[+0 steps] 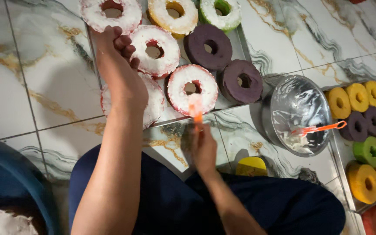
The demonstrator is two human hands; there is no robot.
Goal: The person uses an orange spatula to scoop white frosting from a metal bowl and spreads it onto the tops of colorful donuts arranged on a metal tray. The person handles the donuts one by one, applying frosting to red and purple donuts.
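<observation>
A metal tray (240,43) on the marble floor holds ring-shaped cakes. Several red ones are coated in white cream; two purple ones (208,46) are bare. My left hand (118,65) reaches over the tray, fingers curled against a cream-coated red ring cake (155,51), wrist above another coated cake (153,102). My right hand (204,148) grips an orange spatula (195,109) whose cream-smeared blade lies on the side of the nearest coated ring cake (192,89).
A steel bowl (299,113) with white cream and a second orange spatula (323,128) sits to the right. Further right, another tray (342,174) holds yellow, purple, green and red ring cakes. A blue basin (14,182) is at lower left. A yellow object (251,166) lies by my knee.
</observation>
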